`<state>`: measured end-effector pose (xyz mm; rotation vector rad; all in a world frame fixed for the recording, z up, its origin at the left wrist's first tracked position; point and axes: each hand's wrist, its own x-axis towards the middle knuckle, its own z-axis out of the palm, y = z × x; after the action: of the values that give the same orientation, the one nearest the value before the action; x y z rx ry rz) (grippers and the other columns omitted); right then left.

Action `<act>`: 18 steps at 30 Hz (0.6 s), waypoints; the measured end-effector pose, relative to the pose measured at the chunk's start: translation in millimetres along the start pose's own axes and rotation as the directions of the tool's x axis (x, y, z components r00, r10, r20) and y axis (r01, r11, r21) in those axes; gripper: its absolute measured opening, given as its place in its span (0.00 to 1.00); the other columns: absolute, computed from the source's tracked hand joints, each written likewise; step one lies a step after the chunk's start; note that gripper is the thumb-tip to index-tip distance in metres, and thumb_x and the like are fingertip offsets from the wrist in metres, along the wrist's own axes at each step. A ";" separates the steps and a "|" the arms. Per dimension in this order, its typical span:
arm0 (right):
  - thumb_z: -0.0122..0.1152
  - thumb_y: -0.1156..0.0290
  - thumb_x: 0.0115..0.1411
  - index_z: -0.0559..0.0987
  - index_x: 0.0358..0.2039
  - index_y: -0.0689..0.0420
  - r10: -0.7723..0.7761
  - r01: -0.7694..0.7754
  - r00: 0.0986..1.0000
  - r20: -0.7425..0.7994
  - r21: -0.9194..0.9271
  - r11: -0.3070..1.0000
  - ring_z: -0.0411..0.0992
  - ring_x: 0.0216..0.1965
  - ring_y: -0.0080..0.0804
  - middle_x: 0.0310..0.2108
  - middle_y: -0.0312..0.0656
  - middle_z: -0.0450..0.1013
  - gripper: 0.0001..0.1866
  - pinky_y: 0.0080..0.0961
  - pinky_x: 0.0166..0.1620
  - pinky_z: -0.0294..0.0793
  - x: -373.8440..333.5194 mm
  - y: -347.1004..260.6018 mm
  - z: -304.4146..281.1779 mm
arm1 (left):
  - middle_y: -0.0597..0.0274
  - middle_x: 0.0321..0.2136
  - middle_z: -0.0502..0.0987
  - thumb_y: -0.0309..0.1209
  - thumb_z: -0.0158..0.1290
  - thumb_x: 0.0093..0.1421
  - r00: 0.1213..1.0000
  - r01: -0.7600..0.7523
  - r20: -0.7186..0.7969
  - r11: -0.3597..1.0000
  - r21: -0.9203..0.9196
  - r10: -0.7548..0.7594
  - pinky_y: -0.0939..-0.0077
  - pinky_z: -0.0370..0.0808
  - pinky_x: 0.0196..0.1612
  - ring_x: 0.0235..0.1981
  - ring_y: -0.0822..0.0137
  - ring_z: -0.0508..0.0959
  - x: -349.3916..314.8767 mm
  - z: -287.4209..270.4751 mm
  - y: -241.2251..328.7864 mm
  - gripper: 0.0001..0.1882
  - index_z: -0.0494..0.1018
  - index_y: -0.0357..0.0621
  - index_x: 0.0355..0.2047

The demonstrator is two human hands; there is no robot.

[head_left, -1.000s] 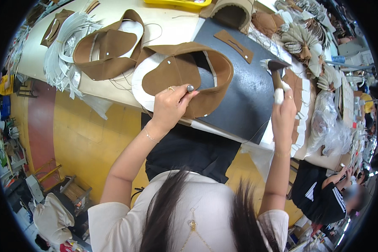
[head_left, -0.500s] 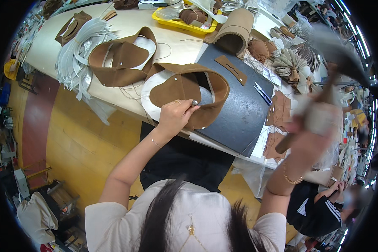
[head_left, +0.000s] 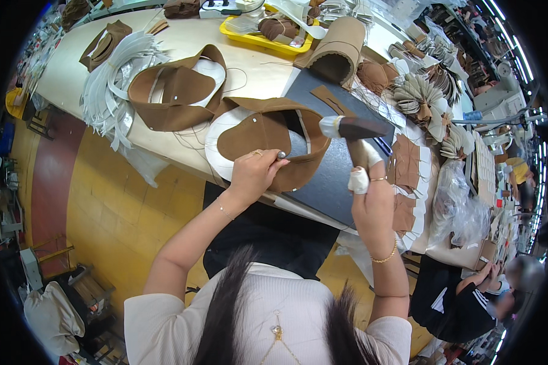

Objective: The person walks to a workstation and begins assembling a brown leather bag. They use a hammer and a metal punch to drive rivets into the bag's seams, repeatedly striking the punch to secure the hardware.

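The left hand (head_left: 256, 173) is closed in a pinch around a slim tool with a rounded metal top (head_left: 281, 154); only that top shows above the fingers. Farthest left on the pale bench (head_left: 67, 79) sits a bundle of brown pieces (head_left: 105, 45), and just beside it a fanned heap of white strips (head_left: 106, 91). Next comes a brown curved piece with raised sides (head_left: 189, 88), to the left of and beyond the left hand. A yellow tray (head_left: 249, 39) stands farther back.

The near brown piece (head_left: 256, 137) lies right at the left hand, spreading beyond it and out to its right; the hand covers part of the piece's near side, and the pinched tool is over it. White backing shows along its left side. Its right part overlaps a dark mat (head_left: 323, 188), with a tan rolled piece (head_left: 341, 45) at the mat's far end and a slotted brown strip (head_left: 332, 100) on it.

The right hand (head_left: 374, 198), thumb and a finger wrapped in white, grips the handle of a hammer (head_left: 359, 128). Its pale-covered face points left, overlapping the near piece's right rim in this view; its exact height above cannot be told. Farther right are flat brown pieces (head_left: 405, 161) and clear plastic (head_left: 450, 207).
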<state>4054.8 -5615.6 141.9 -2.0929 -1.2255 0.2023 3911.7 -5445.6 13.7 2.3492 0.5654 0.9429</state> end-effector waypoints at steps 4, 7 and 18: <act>0.56 0.67 0.64 0.71 0.54 0.57 -0.080 0.105 0.988 0.134 -0.191 0.976 0.76 0.27 0.52 0.35 0.51 0.78 0.19 0.42 0.28 0.75 -16.8 10.5 30.4 | 0.59 0.26 0.80 0.28 0.62 0.55 0.999 0.029 0.026 1.000 -0.008 -0.028 0.69 0.76 0.31 0.27 0.58 0.80 -0.4 -1.7 -1.9 0.07 0.75 0.40 0.32; 0.57 0.69 0.62 0.72 0.51 0.60 0.009 0.110 0.948 0.317 -0.358 0.927 0.77 0.24 0.42 0.31 0.44 0.76 0.18 0.35 0.25 0.76 -35.9 21.3 48.6 | 0.59 0.24 0.79 0.30 0.60 0.57 0.998 0.050 0.048 0.999 -0.006 -0.050 0.67 0.75 0.29 0.26 0.58 0.79 -0.8 -1.5 -5.4 0.07 0.74 0.41 0.31; 0.56 0.71 0.61 0.72 0.41 0.58 -0.011 0.143 0.943 0.334 -0.372 0.917 0.76 0.21 0.34 0.24 0.39 0.67 0.09 0.31 0.22 0.75 -43.4 28.8 67.2 | 0.60 0.23 0.78 0.32 0.56 0.63 0.989 0.143 0.046 0.988 -0.050 -0.141 0.69 0.72 0.23 0.21 0.60 0.79 2.6 8.1 -18.1 0.09 0.70 0.40 0.30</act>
<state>4021.3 -5627.4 64.7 -2.4135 -1.6585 0.2963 3916.0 -5433.0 -1.2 2.2434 0.6726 0.8323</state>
